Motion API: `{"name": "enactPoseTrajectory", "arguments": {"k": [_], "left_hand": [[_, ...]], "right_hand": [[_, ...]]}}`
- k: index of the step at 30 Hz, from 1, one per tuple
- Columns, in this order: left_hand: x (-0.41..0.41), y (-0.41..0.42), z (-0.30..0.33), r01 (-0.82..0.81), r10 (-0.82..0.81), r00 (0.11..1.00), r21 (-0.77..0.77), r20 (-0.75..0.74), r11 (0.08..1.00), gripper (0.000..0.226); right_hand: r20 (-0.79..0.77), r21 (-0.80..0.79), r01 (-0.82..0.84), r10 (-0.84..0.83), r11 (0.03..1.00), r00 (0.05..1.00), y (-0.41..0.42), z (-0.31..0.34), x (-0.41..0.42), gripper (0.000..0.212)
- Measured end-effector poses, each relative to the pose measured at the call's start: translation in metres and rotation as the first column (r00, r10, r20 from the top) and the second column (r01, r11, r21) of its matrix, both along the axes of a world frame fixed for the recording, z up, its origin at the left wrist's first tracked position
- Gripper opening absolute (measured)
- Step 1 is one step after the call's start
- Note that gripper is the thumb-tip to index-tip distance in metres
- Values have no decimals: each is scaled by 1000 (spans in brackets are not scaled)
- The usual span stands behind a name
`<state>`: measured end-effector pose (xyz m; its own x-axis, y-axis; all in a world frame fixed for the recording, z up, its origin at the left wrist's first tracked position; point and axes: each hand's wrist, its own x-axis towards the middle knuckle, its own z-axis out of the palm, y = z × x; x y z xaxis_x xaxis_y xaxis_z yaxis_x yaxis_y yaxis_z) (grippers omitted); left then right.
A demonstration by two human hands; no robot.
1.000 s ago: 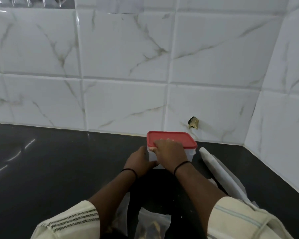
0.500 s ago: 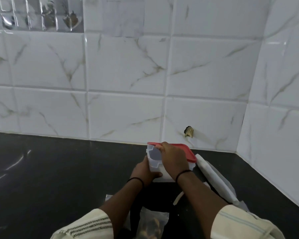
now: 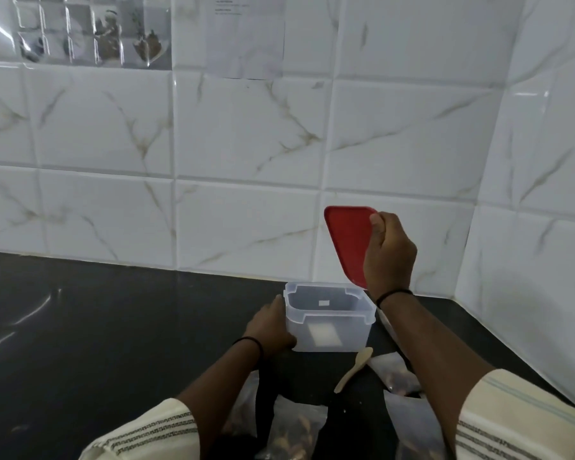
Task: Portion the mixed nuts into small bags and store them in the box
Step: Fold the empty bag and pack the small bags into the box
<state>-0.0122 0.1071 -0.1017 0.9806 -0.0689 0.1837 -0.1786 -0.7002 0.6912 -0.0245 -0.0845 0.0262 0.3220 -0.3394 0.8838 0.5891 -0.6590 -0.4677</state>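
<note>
A translucent plastic box (image 3: 329,323) stands uncovered on the black counter, and nothing shows inside it. My left hand (image 3: 271,327) grips its left side. My right hand (image 3: 390,257) holds the red lid (image 3: 347,240) tilted in the air above and to the right of the box. Small clear bags of mixed nuts (image 3: 292,429) lie on the counter in front of the box, between my forearms. Another filled bag (image 3: 395,373) lies under my right forearm.
A pale wooden spoon (image 3: 354,368) lies just right of the box front. The black counter (image 3: 97,327) runs to a white marble-tiled wall behind and on the right. A glossy sheet with food pictures (image 3: 93,31) hangs on the wall at top left.
My right hand has peeled the red lid off the box and lifted it up to the right. The left hand has stayed on the box's left side.
</note>
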Motion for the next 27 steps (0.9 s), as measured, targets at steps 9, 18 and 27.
{"name": "enactPoseTrajectory", "arguments": {"k": [9,18,27], "left_hand": [[-54,20,73,152,66,951,-644,301,750,63],[-57,85,48,-219,437,880,-658,186,721,27],[-42,161,-6,-593,579,805,-162,-130,788,49]], "right_hand": [[-214,63,-261,268,963,939,56,24,-38,33],[-706,132,-419,382,898,596,57,-14,-29,27],[-804,-1,-385,228,923,549,29,-41,-18,20]]}}
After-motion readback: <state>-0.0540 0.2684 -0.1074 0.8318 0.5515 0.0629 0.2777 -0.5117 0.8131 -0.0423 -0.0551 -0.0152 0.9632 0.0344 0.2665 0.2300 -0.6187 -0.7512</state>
